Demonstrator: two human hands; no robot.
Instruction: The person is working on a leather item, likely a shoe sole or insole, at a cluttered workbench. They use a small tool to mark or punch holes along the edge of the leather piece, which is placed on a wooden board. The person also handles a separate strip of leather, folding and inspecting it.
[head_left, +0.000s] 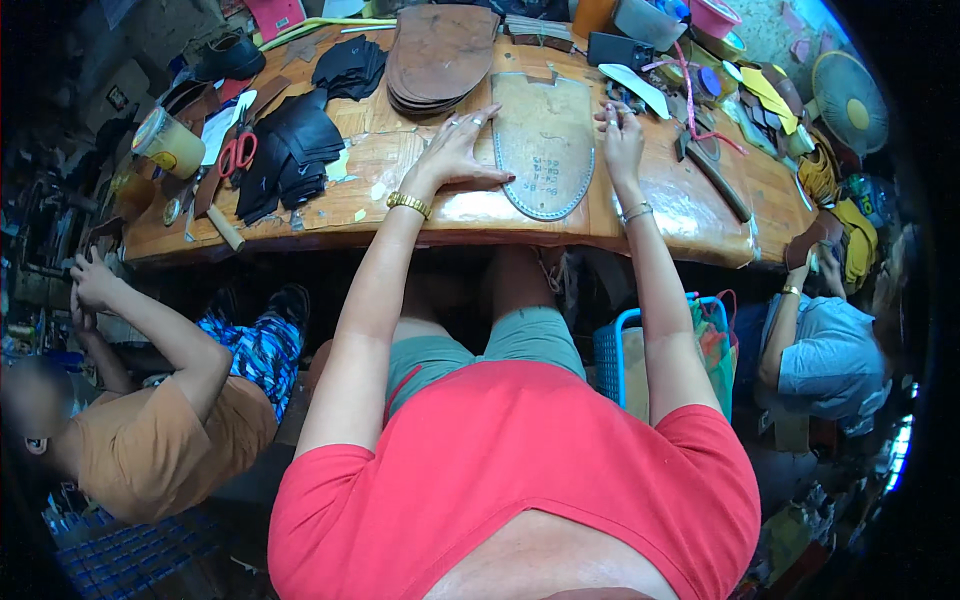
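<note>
In front of me on the wooden table (450,228) lies a tan U-shaped template (545,125), with handwritten marks, a notch at its top and a dotted line along its curved edge. My left hand (460,155) is open, fingers spread, its thumb and forefinger at the template's left edge. Just off the right edge, my right hand (622,140) is closed with its fingertips together; whatever it may hold is too small to make out. Beyond my left hand rests a stack of brown, round-ended leather pieces (440,55).
Black leather pieces (290,150), red-handled scissors (238,155) and a tub (168,143) sit at left. A dark-handled tool (718,182) and a pink cord (690,95) lie at right. Co-workers sit on both sides (170,430). A blue basket (607,360) stands beside my right leg.
</note>
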